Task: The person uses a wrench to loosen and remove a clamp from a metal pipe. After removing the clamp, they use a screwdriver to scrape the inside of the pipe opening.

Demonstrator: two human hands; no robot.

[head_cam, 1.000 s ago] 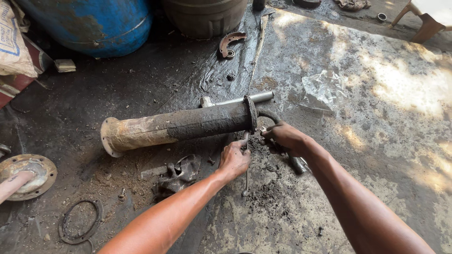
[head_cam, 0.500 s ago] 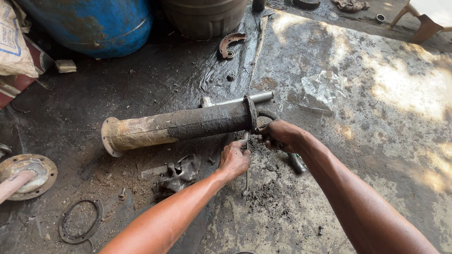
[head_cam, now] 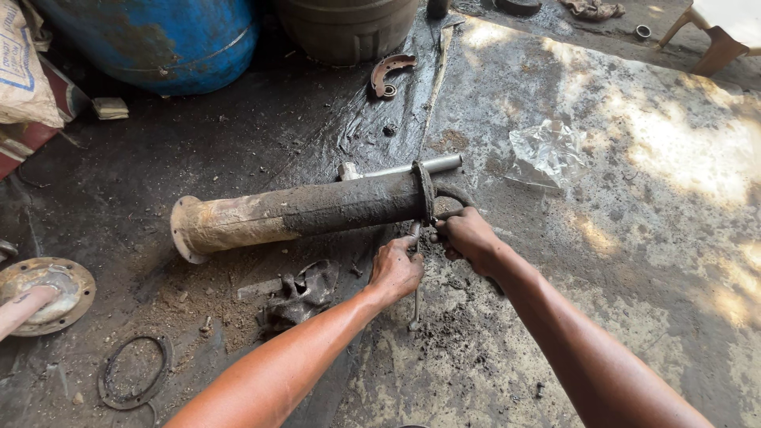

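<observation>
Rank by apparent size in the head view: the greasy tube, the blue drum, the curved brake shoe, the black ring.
1. greasy tube
2. blue drum, cropped by the frame, so unsure against the tube
3. black ring, nearer the camera
4. curved brake shoe

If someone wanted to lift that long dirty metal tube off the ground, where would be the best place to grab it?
Probably the middle of the tube, from above with fingers wrapped around. It lies flat on the floor, round and even there. The flared end at left is wider, and the ring end at right is crowded by the left hand and right hand.
</observation>
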